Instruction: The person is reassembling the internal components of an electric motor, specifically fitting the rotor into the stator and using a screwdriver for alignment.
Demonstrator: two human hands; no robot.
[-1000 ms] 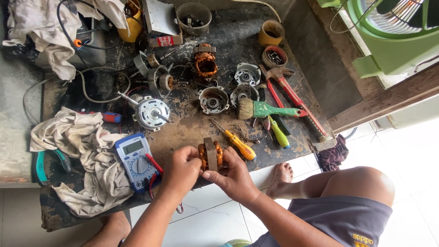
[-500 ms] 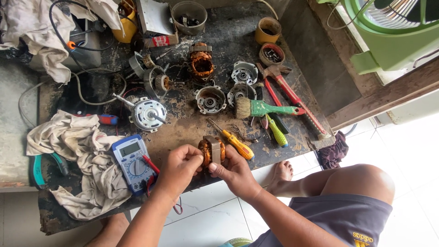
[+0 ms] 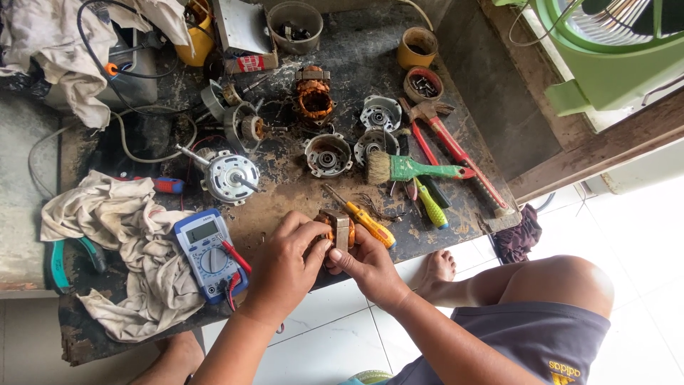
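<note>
My left hand (image 3: 285, 264) and my right hand (image 3: 367, 264) together grip a small motor stator (image 3: 336, 227) with copper windings, held at the near edge of a dirty dark workbench (image 3: 356, 64). An orange-handled screwdriver (image 3: 365, 218) lies just right of the stator, close to my right hand's fingers. A blue multimeter (image 3: 208, 251) with red leads sits left of my left hand.
A pale rag (image 3: 121, 235) lies at the left. Motor end caps (image 3: 328, 155), a second copper stator (image 3: 313, 98), a rotor housing (image 3: 229, 176), a green brush (image 3: 410, 170), red-handled pliers (image 3: 449, 142) and small cups (image 3: 417, 46) crowd the bench. A green fan (image 3: 613, 50) stands at the right.
Both hands stay on the stator; it has been turned slightly between my fingers. The view has shifted a little.
</note>
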